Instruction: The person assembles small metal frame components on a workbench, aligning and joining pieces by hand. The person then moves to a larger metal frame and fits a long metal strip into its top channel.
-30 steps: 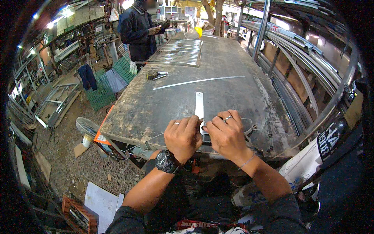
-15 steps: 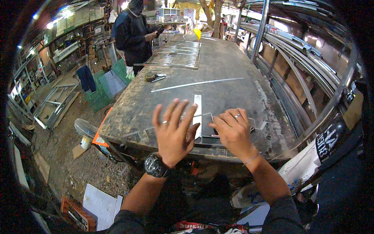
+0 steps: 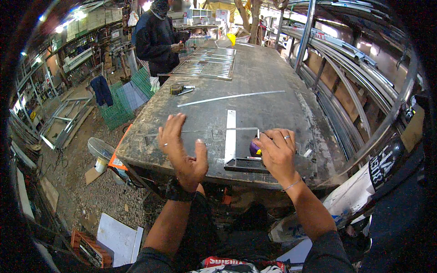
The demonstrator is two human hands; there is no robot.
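Square (image 3: 231, 141) lies flat on the near end of the table (image 3: 259, 68), white blade pointing to the far end, dark stock (image 3: 246, 165) by the near edge. My right hand (image 3: 276, 152) is just right of the blade, fingertips pinching a thin bent rod (image 3: 242, 128); its straight leg runs left from my fingers to the blade. Can't tell whether rod and blade touch. Purple-and-yellow object (image 3: 254, 148) sits partly hidden by the same hand; can't tell if I'm touching it. My left hand (image 3: 182, 152) is up left of the square, fingers spread and released, nothing in them. Beyond the blade, a long thin strip (image 3: 231, 98) lies crosswise. Far left of that: tape measure (image 3: 176, 89), then a barred metal frame (image 3: 205, 63). Co-worker (image 3: 155, 43) stands at the far left side of the table.
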